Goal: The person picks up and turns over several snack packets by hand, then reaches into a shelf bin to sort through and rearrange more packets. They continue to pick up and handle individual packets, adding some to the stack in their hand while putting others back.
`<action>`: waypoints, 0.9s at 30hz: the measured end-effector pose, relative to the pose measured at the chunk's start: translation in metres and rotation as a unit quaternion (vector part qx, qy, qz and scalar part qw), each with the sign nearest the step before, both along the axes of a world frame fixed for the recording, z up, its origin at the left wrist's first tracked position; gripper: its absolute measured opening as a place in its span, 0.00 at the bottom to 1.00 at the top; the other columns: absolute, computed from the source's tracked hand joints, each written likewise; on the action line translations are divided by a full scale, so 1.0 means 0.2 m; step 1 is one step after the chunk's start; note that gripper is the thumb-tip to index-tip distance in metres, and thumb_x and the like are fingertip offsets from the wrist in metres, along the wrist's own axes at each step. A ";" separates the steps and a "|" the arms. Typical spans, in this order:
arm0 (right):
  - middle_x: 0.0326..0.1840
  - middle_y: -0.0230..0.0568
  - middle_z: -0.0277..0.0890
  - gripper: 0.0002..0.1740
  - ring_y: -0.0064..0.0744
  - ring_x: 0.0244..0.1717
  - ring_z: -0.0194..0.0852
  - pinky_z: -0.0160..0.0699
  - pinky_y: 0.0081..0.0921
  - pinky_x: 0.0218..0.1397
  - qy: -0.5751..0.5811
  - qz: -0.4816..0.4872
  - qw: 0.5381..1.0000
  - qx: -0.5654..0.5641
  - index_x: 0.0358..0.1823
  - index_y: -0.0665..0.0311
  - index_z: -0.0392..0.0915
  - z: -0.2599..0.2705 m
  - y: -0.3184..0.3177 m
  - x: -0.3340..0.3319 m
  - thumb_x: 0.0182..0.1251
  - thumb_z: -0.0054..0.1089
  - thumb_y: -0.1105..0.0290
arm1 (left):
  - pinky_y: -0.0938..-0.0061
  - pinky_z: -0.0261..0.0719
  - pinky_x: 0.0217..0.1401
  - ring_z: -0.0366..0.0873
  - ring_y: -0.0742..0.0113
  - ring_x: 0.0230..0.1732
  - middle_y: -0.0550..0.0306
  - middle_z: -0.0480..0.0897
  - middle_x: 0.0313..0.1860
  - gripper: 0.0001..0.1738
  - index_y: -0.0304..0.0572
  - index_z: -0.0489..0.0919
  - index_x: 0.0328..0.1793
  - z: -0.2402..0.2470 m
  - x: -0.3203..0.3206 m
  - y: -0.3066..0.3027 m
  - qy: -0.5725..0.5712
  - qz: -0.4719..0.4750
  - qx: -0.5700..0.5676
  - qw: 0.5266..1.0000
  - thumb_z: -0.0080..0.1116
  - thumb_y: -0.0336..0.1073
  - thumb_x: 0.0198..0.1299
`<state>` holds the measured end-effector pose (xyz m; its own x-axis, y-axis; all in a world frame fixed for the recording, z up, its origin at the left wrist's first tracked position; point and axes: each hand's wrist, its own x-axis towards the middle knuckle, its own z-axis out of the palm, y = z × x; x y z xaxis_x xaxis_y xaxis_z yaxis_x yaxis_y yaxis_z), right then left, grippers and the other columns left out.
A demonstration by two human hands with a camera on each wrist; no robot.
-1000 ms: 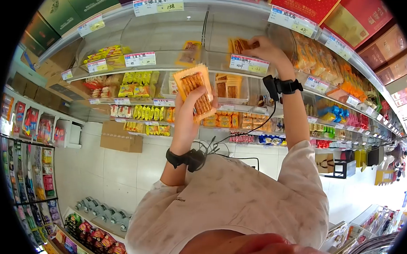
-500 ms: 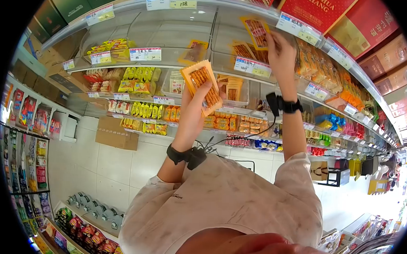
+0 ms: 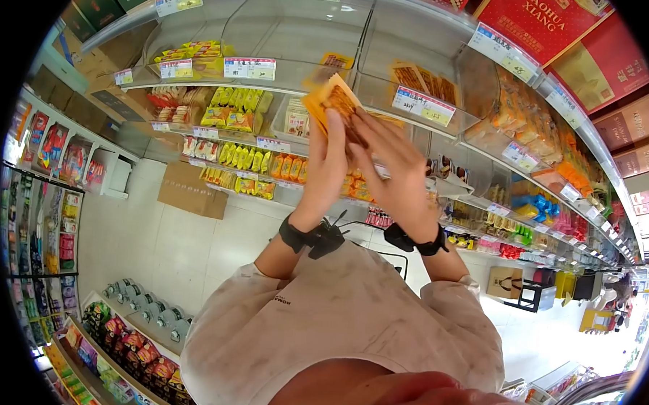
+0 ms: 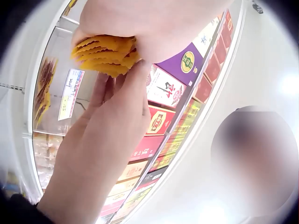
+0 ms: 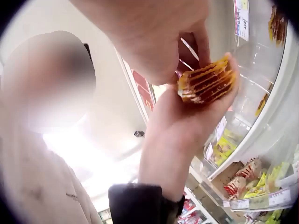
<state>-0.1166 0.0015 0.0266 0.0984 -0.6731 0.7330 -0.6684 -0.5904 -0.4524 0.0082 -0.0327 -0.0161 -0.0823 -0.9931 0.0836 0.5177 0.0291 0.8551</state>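
A stack of flat orange-edged snack packets point(image 3: 340, 100) is gripped in the left hand point(image 3: 324, 175), thumb over its front. The right hand point(image 3: 399, 178) holds the stack's right side, its fingers long and nearly straight in the head view. From the left wrist view, the layered packet edges point(image 4: 106, 55) show between both hands. In the right wrist view the stack point(image 5: 209, 84) lies in the left palm, with right fingers and thumb at its edges. Behind, similar packets point(image 3: 425, 82) stand in a clear shelf bin, and another packet point(image 3: 337, 60) lies in the neighbouring bin.
Price tags point(image 3: 423, 105) line the front of the shelf point(image 3: 286, 91). Yellow snacks point(image 3: 193, 52) are at left, bagged orange goods point(image 3: 524, 113) at right. Red boxes point(image 3: 557, 24) stand above. A cardboard box point(image 3: 192, 189) sits on the floor.
The right hand lifted a packet from the right-hand bin and came down and left to the stack in the left hand. The left hand moved slightly right and up.
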 end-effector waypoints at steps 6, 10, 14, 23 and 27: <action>0.61 0.51 0.80 0.19 0.54 0.60 0.78 0.78 0.40 0.63 -0.005 0.075 0.997 0.006 0.59 0.70 0.82 -0.05 0.06 0.03 0.65 0.63 0.80 | 0.74 0.82 0.51 0.81 0.71 0.53 0.54 0.81 0.55 0.20 0.40 0.71 0.66 0.03 0.03 -0.01 0.059 -0.039 -0.001 0.997 0.57 0.42 0.75; 0.59 0.50 0.82 0.16 0.50 0.54 0.81 0.79 0.38 0.59 -0.075 0.140 0.985 0.069 0.56 0.69 0.82 0.01 0.04 -0.06 0.68 0.60 0.81 | 0.74 0.83 0.41 0.84 0.69 0.42 0.57 0.84 0.45 0.15 0.39 0.75 0.59 0.04 0.04 -0.01 0.097 -0.040 0.040 0.994 0.62 0.35 0.71; 0.48 0.46 0.86 0.11 0.35 0.48 0.86 0.82 0.29 0.53 -0.147 0.017 0.989 0.025 0.52 0.70 0.82 0.18 -0.13 -0.28 0.73 0.55 0.77 | 0.69 0.84 0.38 0.85 0.64 0.35 0.53 0.84 0.40 0.13 0.35 0.76 0.56 0.04 0.04 0.02 0.024 -0.049 0.016 0.998 0.59 0.36 0.71; 0.46 0.63 0.84 0.29 0.60 0.52 0.84 0.81 0.37 0.58 0.146 -0.172 0.923 0.313 0.57 0.68 0.81 0.17 -0.59 -0.70 0.81 0.47 0.47 | 0.71 0.79 0.32 0.81 0.64 0.29 0.53 0.82 0.34 0.13 0.35 0.78 0.49 0.12 0.03 0.08 -0.032 -0.102 0.003 0.994 0.62 0.38 0.69; 0.46 0.65 0.84 0.36 0.58 0.49 0.84 0.80 0.42 0.57 0.123 -0.181 0.890 0.401 0.51 0.70 0.84 0.18 -0.60 -0.71 0.77 0.46 0.39 | 0.71 0.80 0.33 0.82 0.64 0.30 0.53 0.83 0.34 0.14 0.35 0.78 0.51 0.10 0.03 0.06 -0.024 -0.112 0.001 0.993 0.63 0.38 0.68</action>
<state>-0.2579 -0.1190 0.0622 -0.1403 -0.9900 -0.0104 -0.8857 0.1303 -0.4455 0.0136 -0.0212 0.0049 -0.3043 -0.9499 0.0716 0.4692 -0.0840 0.8791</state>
